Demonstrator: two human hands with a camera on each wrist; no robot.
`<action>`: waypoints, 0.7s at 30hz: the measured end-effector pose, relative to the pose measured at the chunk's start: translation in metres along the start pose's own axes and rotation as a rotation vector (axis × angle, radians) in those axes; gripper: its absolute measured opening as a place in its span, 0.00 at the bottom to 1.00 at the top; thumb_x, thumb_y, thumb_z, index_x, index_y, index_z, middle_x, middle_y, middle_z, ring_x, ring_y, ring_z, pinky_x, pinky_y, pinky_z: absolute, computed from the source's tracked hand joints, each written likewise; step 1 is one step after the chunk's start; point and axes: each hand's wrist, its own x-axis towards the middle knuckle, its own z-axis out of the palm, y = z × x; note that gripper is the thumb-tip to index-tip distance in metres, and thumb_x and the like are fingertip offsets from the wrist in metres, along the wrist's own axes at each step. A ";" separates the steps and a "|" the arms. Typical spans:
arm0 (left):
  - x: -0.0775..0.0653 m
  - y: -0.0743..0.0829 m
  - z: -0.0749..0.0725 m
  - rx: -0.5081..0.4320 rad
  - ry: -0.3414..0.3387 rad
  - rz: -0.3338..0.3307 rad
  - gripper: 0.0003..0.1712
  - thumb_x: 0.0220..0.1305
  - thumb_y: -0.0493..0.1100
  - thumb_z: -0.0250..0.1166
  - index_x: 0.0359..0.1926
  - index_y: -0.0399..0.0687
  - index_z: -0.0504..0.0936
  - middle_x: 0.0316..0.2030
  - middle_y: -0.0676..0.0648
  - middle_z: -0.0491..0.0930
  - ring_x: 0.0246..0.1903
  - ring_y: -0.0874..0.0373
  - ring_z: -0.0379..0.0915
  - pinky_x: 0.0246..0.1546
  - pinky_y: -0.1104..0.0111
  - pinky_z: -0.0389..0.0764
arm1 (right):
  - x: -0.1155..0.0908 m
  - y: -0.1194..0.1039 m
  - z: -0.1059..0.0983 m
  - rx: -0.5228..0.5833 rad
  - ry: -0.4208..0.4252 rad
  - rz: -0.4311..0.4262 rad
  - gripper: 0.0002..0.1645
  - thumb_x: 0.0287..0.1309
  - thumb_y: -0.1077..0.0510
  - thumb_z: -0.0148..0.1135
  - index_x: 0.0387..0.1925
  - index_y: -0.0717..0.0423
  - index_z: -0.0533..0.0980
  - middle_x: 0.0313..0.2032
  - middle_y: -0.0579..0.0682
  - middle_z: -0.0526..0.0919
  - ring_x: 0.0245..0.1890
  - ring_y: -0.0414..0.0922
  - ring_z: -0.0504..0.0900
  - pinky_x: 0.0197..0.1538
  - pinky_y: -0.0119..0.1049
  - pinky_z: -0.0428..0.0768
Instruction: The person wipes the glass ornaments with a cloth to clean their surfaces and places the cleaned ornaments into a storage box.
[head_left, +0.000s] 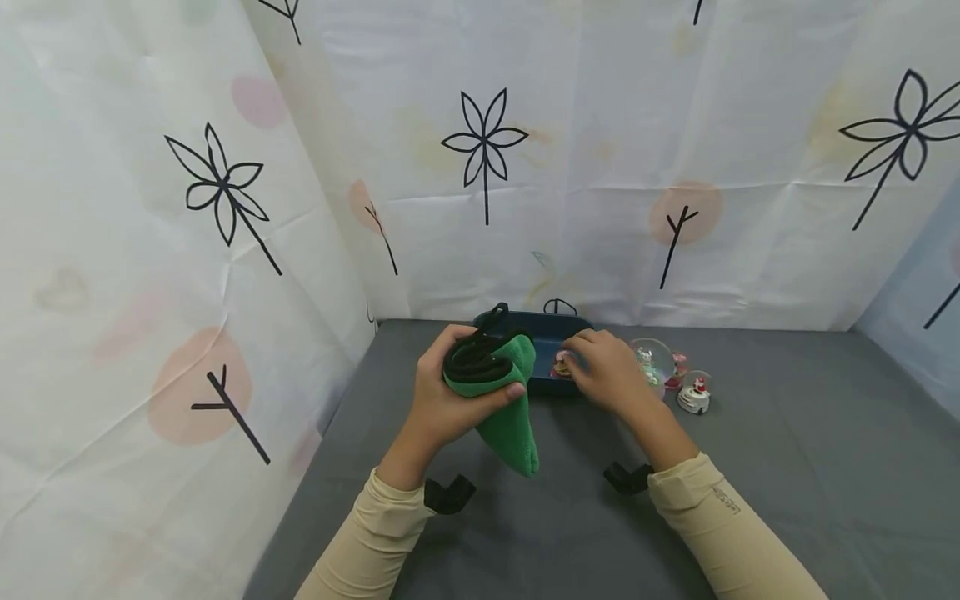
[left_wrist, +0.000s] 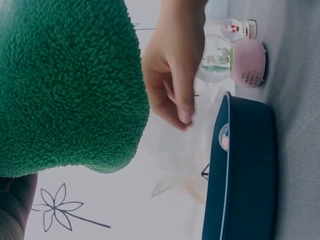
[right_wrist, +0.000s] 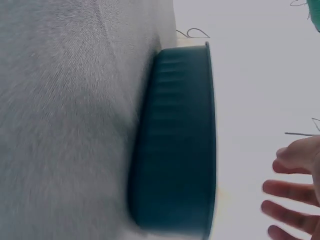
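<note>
My left hand [head_left: 442, 404] grips a folded green cloth [head_left: 510, 437] with black edging and a black loop on top. In the left wrist view its fuzzy green face fills the upper left. A dark blue tray [right_wrist: 175, 135] stands near the back of the table. Inside it sits a small snow globe [left_wrist: 224, 137] with a pinkish figure. My right hand [head_left: 611, 371] hovers over the tray's right end, fingers loosely bent and holding nothing. The left wrist view shows its fingertips above the tray rim, apart from the small globe.
Right of the tray stand a larger snow globe [left_wrist: 248, 62] on a pink base, a small red and pink ornament [head_left: 678, 368] and a small globe on a white base [head_left: 696, 396]. A patterned white curtain [head_left: 592, 250] hangs behind the grey table [head_left: 810, 467].
</note>
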 end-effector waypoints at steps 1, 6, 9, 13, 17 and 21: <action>0.000 0.000 0.001 -0.003 -0.003 0.000 0.37 0.54 0.62 0.83 0.55 0.47 0.82 0.48 0.44 0.89 0.47 0.53 0.86 0.49 0.61 0.88 | -0.003 0.001 -0.003 0.000 0.033 -0.024 0.12 0.69 0.57 0.71 0.49 0.60 0.87 0.49 0.58 0.89 0.49 0.59 0.86 0.51 0.57 0.86; 0.000 -0.004 0.003 -0.017 -0.008 0.014 0.36 0.54 0.62 0.83 0.55 0.46 0.81 0.47 0.43 0.89 0.46 0.52 0.87 0.48 0.61 0.89 | -0.017 0.010 -0.019 -0.006 0.190 -0.143 0.17 0.60 0.60 0.77 0.50 0.59 0.87 0.51 0.58 0.88 0.53 0.60 0.84 0.55 0.60 0.84; -0.001 -0.005 0.003 -0.020 -0.009 0.010 0.36 0.54 0.61 0.83 0.55 0.47 0.81 0.48 0.44 0.89 0.46 0.52 0.86 0.47 0.61 0.88 | -0.025 0.017 -0.027 0.019 0.264 -0.191 0.20 0.55 0.63 0.79 0.51 0.60 0.86 0.52 0.60 0.87 0.53 0.61 0.84 0.55 0.62 0.83; -0.002 -0.006 0.003 -0.022 -0.019 -0.005 0.35 0.54 0.59 0.84 0.55 0.48 0.81 0.48 0.45 0.88 0.46 0.53 0.86 0.47 0.61 0.88 | -0.039 0.029 -0.038 0.072 0.302 -0.170 0.23 0.53 0.66 0.80 0.53 0.61 0.85 0.53 0.62 0.86 0.55 0.63 0.82 0.56 0.63 0.81; -0.003 -0.006 0.004 -0.023 -0.025 -0.004 0.35 0.53 0.56 0.85 0.56 0.47 0.81 0.48 0.44 0.89 0.45 0.54 0.86 0.46 0.62 0.88 | -0.054 0.042 -0.049 0.105 0.274 -0.076 0.25 0.55 0.66 0.78 0.56 0.61 0.84 0.57 0.61 0.84 0.59 0.63 0.79 0.52 0.60 0.81; -0.003 -0.007 0.004 -0.024 -0.026 -0.001 0.35 0.53 0.54 0.86 0.56 0.47 0.80 0.48 0.43 0.89 0.45 0.54 0.86 0.47 0.61 0.88 | -0.063 0.059 -0.058 0.135 0.252 0.001 0.29 0.56 0.67 0.77 0.60 0.62 0.81 0.60 0.63 0.81 0.60 0.65 0.76 0.52 0.62 0.78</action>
